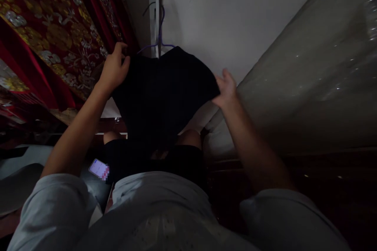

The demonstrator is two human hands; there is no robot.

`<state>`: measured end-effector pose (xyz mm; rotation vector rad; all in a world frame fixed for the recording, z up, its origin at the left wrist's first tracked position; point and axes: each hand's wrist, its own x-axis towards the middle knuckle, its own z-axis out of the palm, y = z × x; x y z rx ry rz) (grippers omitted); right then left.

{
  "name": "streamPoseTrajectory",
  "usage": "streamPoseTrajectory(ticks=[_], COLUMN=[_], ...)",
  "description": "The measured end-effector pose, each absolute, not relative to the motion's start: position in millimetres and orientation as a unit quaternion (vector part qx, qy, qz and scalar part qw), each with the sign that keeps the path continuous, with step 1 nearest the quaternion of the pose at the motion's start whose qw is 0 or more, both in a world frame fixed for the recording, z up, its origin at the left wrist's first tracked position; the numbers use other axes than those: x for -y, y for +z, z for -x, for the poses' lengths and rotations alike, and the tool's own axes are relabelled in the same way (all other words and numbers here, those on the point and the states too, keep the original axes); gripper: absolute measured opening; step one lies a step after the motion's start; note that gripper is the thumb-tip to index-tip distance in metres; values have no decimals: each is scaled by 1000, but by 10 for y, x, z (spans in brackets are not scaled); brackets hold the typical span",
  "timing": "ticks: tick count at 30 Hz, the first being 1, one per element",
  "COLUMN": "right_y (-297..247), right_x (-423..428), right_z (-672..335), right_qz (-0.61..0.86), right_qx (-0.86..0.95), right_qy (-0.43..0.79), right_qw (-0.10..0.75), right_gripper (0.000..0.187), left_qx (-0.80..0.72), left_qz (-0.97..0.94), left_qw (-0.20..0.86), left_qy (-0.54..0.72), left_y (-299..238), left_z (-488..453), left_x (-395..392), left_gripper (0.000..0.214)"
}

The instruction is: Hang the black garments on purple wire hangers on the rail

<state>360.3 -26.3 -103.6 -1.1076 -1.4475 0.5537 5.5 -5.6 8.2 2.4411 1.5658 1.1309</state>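
Note:
A black garment (160,94) hangs on a thin purple wire hanger (160,35) hooked by a white door frame. My left hand (114,68) is closed on the garment's left shoulder, fingers curled over the cloth. My right hand (226,88) touches the garment's right edge with its fingers partly spread; whether it pinches the cloth is unclear. Both arms reach forward from pale grey short sleeves.
A red and gold patterned cloth (50,27) hangs at the left. A white wall (229,15) is behind the garment, and a pale shiny surface (309,86) runs along the right. A lit phone (99,168) lies low left, next to my dark shorts (153,160).

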Motion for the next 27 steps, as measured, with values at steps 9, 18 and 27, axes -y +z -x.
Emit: streamPoseTrajectory(ticks=[9,18,27], right_y=[-528,-351,-446], right_x=[436,1366,1037], right_z=[-3596,-3117,-3083], right_qz=[390,322,348], right_qx=[550,748,793], right_qy=[274,268,276], right_qw=[686,516,418], right_gripper=[41,36,49], left_qx=[-453,-431,-511], left_qz=[-800,-740,-732], left_qw=[-33,361,447], left_qy=[393,369,63], left_y=[190,514,492], left_z=[-365,-644,45], left_x=[107,668,1365], left_gripper=[36,66,36])
